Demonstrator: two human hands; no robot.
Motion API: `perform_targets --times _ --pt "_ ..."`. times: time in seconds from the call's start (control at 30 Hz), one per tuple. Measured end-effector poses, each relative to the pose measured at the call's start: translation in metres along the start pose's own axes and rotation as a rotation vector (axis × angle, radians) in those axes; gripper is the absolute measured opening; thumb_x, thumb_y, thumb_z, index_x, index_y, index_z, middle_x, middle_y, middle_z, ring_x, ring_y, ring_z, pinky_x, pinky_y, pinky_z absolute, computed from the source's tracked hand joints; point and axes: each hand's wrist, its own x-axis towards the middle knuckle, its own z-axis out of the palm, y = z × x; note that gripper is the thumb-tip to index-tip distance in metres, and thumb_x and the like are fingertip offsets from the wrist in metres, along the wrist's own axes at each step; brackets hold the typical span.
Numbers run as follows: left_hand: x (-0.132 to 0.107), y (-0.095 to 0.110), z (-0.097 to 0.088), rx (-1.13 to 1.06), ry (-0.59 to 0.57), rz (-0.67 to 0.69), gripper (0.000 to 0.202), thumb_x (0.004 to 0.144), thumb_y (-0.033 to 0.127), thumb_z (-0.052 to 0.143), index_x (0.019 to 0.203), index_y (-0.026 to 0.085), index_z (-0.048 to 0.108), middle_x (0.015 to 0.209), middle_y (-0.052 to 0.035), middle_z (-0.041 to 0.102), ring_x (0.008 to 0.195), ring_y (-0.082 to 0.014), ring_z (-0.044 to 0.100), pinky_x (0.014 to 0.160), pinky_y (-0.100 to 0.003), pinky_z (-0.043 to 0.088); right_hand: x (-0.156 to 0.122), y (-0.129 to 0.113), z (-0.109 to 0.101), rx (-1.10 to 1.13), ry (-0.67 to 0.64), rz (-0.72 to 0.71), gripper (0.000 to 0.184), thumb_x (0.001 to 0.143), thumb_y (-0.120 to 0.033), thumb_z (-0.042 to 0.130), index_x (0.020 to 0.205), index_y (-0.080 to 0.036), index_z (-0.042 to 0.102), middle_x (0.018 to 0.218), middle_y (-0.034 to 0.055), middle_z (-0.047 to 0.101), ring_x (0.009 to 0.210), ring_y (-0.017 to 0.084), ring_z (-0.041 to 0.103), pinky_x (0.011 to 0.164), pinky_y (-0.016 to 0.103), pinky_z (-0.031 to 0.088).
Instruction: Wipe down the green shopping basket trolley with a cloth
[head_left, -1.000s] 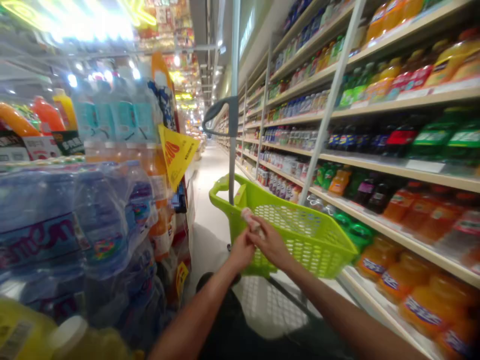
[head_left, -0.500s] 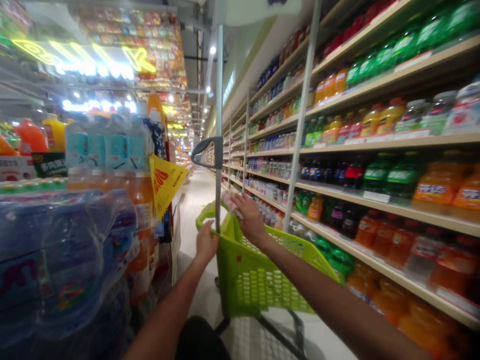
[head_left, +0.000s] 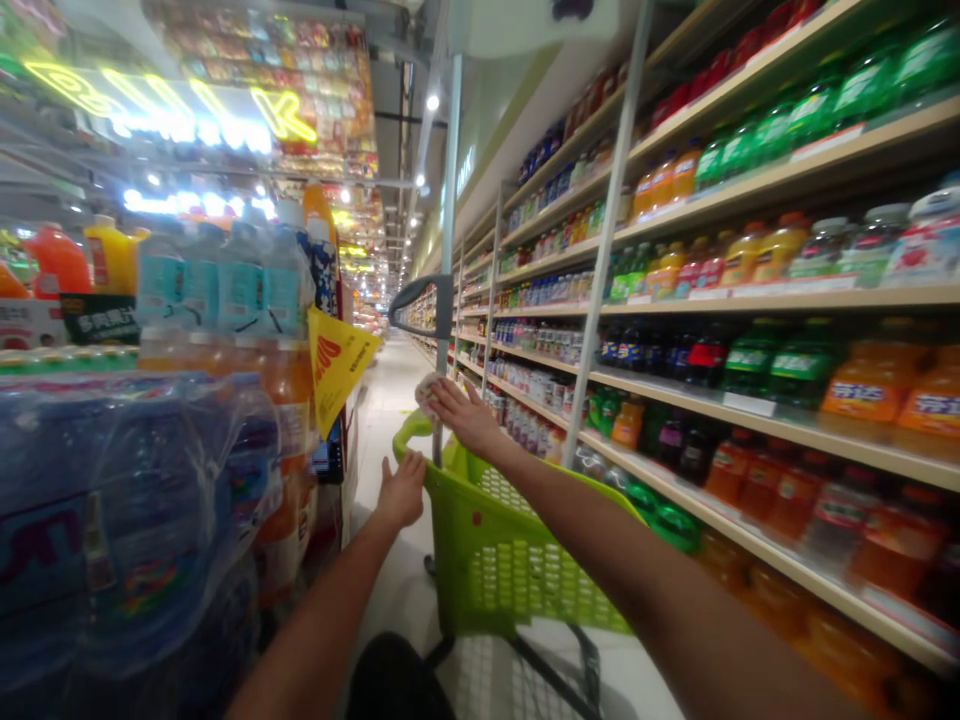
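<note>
A lime-green shopping basket (head_left: 517, 560) on a wheeled frame stands in the aisle right in front of me, with a grey upright pole (head_left: 448, 200) and a grey handle (head_left: 420, 300). My left hand (head_left: 401, 490) sits on the basket's near left corner, fingers bent over the rim. My right hand (head_left: 469, 415) reaches over the basket to the pole. It presses a small whitish wad (head_left: 427, 392) against the pole just above the basket rim.
Long shelves of bottled drinks (head_left: 750, 340) run along the right side. On the left stands a stack of shrink-wrapped water packs (head_left: 127, 520) and orange bottles, with a yellow pennant (head_left: 337, 360) sticking out. The pale aisle floor (head_left: 390, 400) runs ahead between them.
The view has risen from the basket to the aisle. My right hand moved with the wad from the basket rim up to the pole. My left hand shifted onto the basket's left corner.
</note>
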Motion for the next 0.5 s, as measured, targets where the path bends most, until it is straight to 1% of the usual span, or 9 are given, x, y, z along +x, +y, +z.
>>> perform_targets --times 0.1,0.17,0.2,0.27,0.33,0.4,0.43,0.5 --pt "0.001 0.001 -0.002 0.009 -0.019 0.003 0.075 0.067 0.009 0.043 0.14 0.013 0.025 0.15 -0.0095 0.019 0.138 -0.0247 0.012 0.107 -0.061 0.008 -0.029 -0.016 0.015 0.014 -0.046 -0.087 0.041 0.084 -0.012 0.045 0.124 -0.017 0.05 0.138 0.0111 0.043 0.132 0.027 0.029 0.107 0.052 0.021" --pt "0.001 0.002 -0.002 0.012 -0.038 0.001 0.076 0.067 0.01 0.044 0.14 0.014 0.024 0.15 -0.0098 0.018 0.138 -0.0258 0.012 0.106 -0.061 0.009 -0.032 -0.017 0.017 0.022 -0.052 -0.123 0.04 0.084 -0.013 0.045 0.124 -0.016 0.051 0.137 0.0102 0.044 0.132 0.027 0.03 0.107 0.051 0.022" --pt "0.001 0.002 -0.003 0.014 -0.043 0.0 0.076 0.067 0.009 0.044 0.14 0.014 0.024 0.15 -0.0098 0.018 0.138 -0.026 0.012 0.106 -0.061 0.009 -0.028 -0.014 0.014 0.021 -0.046 -0.122 0.04 0.084 -0.013 0.044 0.123 -0.016 0.052 0.137 0.0099 0.044 0.132 0.027 0.03 0.107 0.051 0.022" --pt "0.0 0.003 -0.004 0.019 -0.044 0.001 0.076 0.067 0.009 0.043 0.14 0.014 0.024 0.15 -0.0097 0.018 0.138 -0.0261 0.012 0.106 -0.061 0.01 -0.011 -0.005 0.002 0.013 -0.017 -0.081 0.039 0.085 -0.011 0.041 0.122 -0.016 0.052 0.137 0.0099 0.044 0.133 0.026 0.029 0.108 0.051 0.021" --pt "-0.001 0.003 -0.006 0.022 -0.041 0.002 0.075 0.067 0.008 0.042 0.14 0.014 0.024 0.15 -0.0093 0.018 0.138 -0.0259 0.012 0.106 -0.061 0.011 0.009 0.008 -0.012 -0.012 0.055 0.046 0.039 0.087 -0.011 0.038 0.123 -0.014 0.051 0.139 0.0116 0.041 0.134 0.027 0.027 0.108 0.054 0.018" --pt "-0.002 0.004 -0.007 0.022 -0.038 0.002 0.075 0.067 0.007 0.042 0.14 0.015 0.025 0.15 -0.0087 0.019 0.138 -0.0258 0.013 0.107 -0.061 0.011 0.021 0.015 -0.022 -0.019 0.089 0.11 0.04 0.088 -0.011 0.036 0.125 -0.012 0.049 0.141 0.0126 0.038 0.134 0.027 0.025 0.108 0.055 0.016" --pt "-0.003 0.004 -0.007 0.023 -0.035 0.002 0.075 0.067 0.006 0.042 0.14 0.015 0.026 0.15 -0.0085 0.019 0.138 -0.0257 0.013 0.107 -0.06 0.011 0.022 0.016 -0.023 -0.014 0.086 0.118 0.04 0.088 -0.012 0.036 0.126 -0.011 0.049 0.141 0.0126 0.038 0.134 0.027 0.024 0.108 0.055 0.016" --pt "-0.003 0.003 -0.007 0.023 -0.02 0.006 0.074 0.067 0.005 0.042 0.139 0.014 0.027 0.15 -0.0083 0.02 0.138 -0.0247 0.015 0.107 -0.059 0.014 0.012 0.009 -0.018 0.012 0.052 0.114 0.04 0.088 -0.012 0.036 0.125 -0.012 0.05 0.139 0.0119 0.041 0.134 0.026 0.025 0.108 0.054 0.017"
